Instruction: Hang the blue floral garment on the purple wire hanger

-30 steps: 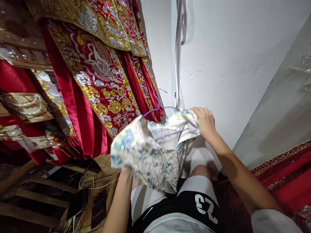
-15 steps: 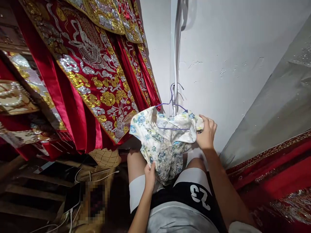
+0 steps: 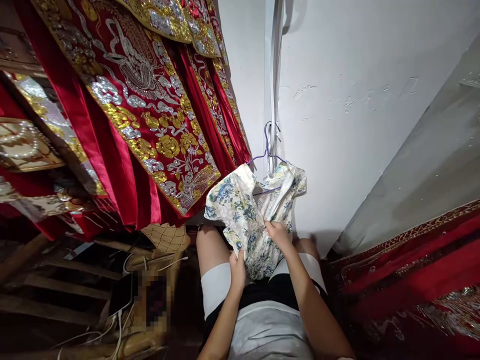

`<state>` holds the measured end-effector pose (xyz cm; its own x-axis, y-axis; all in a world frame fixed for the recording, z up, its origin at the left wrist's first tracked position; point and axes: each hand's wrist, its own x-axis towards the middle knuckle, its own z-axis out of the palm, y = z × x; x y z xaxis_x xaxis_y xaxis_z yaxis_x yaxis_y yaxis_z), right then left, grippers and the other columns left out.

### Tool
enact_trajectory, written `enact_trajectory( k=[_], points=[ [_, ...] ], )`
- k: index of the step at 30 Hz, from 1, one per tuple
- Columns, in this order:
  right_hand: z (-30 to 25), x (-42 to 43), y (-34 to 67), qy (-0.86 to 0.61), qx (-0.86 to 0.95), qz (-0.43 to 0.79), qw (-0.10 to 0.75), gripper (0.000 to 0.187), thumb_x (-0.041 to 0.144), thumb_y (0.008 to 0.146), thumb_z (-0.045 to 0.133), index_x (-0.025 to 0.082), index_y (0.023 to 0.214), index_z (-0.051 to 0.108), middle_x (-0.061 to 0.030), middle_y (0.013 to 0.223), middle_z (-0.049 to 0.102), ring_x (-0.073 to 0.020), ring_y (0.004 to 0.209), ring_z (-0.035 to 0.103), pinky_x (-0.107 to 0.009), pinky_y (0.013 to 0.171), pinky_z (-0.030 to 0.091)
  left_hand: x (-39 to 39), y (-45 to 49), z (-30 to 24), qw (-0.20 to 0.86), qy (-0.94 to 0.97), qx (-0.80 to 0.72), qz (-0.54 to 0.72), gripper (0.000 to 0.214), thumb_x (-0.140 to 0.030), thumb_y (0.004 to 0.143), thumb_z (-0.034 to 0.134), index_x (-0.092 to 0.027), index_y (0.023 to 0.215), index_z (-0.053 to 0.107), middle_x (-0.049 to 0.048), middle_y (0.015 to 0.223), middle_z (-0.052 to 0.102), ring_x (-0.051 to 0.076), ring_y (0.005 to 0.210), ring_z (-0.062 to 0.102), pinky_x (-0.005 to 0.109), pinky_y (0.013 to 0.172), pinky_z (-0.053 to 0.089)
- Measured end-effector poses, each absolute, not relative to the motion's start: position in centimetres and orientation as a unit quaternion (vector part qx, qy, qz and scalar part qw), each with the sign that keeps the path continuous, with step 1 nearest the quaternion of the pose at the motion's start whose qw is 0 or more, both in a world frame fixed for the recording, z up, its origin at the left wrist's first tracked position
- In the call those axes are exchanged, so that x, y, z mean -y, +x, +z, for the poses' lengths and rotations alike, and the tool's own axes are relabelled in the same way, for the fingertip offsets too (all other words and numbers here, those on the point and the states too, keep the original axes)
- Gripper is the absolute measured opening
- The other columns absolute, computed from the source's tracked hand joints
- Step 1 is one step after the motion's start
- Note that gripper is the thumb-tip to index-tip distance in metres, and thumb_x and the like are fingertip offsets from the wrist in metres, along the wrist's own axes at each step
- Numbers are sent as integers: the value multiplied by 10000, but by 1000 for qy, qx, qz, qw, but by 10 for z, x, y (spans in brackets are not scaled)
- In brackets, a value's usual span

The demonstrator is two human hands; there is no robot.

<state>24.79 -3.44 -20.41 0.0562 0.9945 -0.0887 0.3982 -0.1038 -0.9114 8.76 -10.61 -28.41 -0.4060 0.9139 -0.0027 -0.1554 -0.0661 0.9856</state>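
Note:
A cream garment with blue and green flowers [image 3: 243, 210] hangs on a purple wire hanger [image 3: 267, 150] in front of me, against the white wall. My left hand [image 3: 238, 267] grips the garment's lower edge, fingers closed on the cloth. My right hand [image 3: 278, 234] pinches the fabric at the garment's middle, a little higher and to the right. Both hands are close together over my lap.
Red satin robes with gold and silver embroidery [image 3: 150, 125] hang at the left. More red embroidered cloth [image 3: 412, 270] lies at the right. A white wall [image 3: 356, 100] and a vertical white strip [image 3: 273, 75] stand ahead. A woven basket [image 3: 165, 237] and cables [image 3: 116, 320] are low left.
My right hand left the garment's right shoulder and came down to its middle. The hanger with the garment now hangs upright and closer to the wall. My left hand stayed at the lower edge.

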Motion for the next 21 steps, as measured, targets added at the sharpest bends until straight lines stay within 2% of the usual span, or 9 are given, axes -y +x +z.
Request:
enact_trajectory(
  k=[2, 5, 7, 9, 12, 18, 21],
  points=[
    [-206, 35, 252, -621, 557, 421, 357, 385, 436, 898, 461, 224, 592, 558, -50, 614, 646, -191, 622, 587, -269, 606, 441, 109, 87, -288, 363, 332, -564, 663, 501, -619, 836, 625, -194, 1101, 636, 107, 1069, 712, 312, 1166, 632, 434, 1044, 474],
    [-209, 37, 256, -609, 559, 445, 344, 388, 342, 878, 450, 215, 522, 539, -80, 654, 693, -176, 594, 592, -263, 598, 442, 113, 83, -289, 207, 339, -596, 698, 523, -543, 881, 627, -227, 1276, 494, 129, 1292, 574, 285, 1251, 564, 427, 1087, 443],
    [-209, 40, 258, -598, 565, 456, 340, 381, 305, 855, 473, 210, 491, 530, -68, 613, 673, -164, 570, 575, -258, 594, 429, 112, 84, -284, 128, 398, -587, 694, 498, -492, 887, 652, -226, 1274, 484, 136, 1310, 526, 287, 1267, 534, 438, 1102, 425],
    [-207, 44, 257, -581, 576, 465, 337, 371, 297, 845, 499, 206, 487, 542, -36, 527, 609, -150, 520, 529, -256, 571, 404, 107, 91, -275, 139, 501, -548, 655, 371, -431, 909, 642, -217, 1196, 546, 126, 1220, 566, 281, 1197, 565, 432, 1063, 447],
    [-201, 51, 251, -545, 600, 477, 340, 404, 359, 884, 504, 196, 523, 580, -6, 477, 546, -139, 479, 475, -258, 545, 379, 91, 108, -257, 216, 605, -491, 589, 245, -342, 925, 609, -204, 1128, 599, 111, 1098, 628, 256, 1056, 618, 394, 957, 495],
    [-194, 61, 244, -499, 618, 482, 370, 336, 389, 881, 496, 193, 633, 610, -2, 567, 586, -141, 511, 488, -258, 527, 372, 70, 130, -230, 235, 591, -477, 606, 181, -334, 960, 530, -203, 941, 654, 75, 946, 666, 231, 925, 640, 342, 859, 497],
    [-198, 57, 248, -518, 600, 469, 390, 300, 396, 870, 456, 203, 689, 597, 2, 604, 589, -142, 506, 481, -264, 528, 389, 69, 131, -230, 247, 583, -481, 606, 184, -329, 970, 523, -207, 915, 650, 69, 927, 673, 229, 914, 639, 341, 852, 493]
  ],
)
